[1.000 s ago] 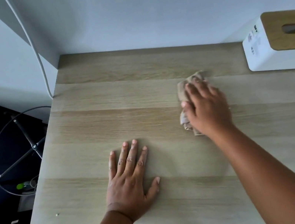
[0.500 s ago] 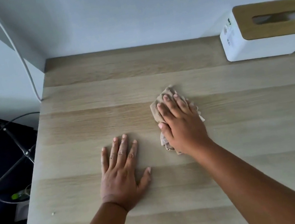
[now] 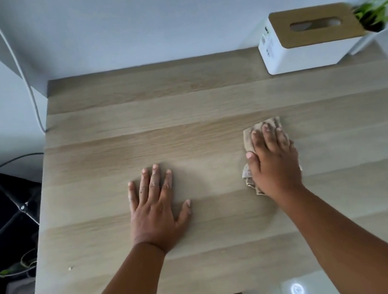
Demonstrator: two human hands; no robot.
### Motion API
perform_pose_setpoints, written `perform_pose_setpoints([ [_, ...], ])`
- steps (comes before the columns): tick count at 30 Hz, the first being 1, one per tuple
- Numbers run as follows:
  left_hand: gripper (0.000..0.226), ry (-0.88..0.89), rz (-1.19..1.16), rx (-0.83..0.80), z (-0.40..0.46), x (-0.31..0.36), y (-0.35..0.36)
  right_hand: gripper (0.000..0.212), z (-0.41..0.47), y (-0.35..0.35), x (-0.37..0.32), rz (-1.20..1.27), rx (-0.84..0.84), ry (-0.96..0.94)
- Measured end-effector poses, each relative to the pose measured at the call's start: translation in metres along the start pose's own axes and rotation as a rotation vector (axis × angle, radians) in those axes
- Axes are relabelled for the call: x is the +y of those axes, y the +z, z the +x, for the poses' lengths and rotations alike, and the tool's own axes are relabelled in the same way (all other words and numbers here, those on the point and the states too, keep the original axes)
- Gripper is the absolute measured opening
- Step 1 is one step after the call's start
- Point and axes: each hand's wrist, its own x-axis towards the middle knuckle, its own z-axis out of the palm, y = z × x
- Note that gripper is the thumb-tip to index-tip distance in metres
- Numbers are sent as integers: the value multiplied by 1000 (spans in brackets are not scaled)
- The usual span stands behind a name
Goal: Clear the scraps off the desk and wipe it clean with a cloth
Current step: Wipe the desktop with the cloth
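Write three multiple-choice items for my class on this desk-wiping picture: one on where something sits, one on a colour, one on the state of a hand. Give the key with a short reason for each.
1. Where does the tissue box stand on the desk?
A. far right corner, by the wall
B. near left corner
C. between the two hands

2. What colour is the cloth?
A. bright blue
B. beige
C. black

3. How is the left hand placed?
A. curled in a fist
B. pinching a scrap
C. flat on the desk, fingers straight

Key:
1 A, the box sits at the back right beside the plant.
2 B, the cloth under the right hand is a pale tan close to the wood.
3 C, the palm lies down and holds nothing.
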Motion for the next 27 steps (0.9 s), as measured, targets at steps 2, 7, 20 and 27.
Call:
perform_pose_setpoints([
  [2,84,0,-8,10,0,0,0,60,-17,6,-25,3,6,-103],
  [7,84,-2,-10,9,1,0,2,61,-88,25,-50,20,8,-343],
  [20,83,-22,-13,8,1,4,1,62,-121,18,46,5,-7,21],
  [27,77,-21,-11,1,0,5,-3,64,-185,44,-75,143,-66,-412],
])
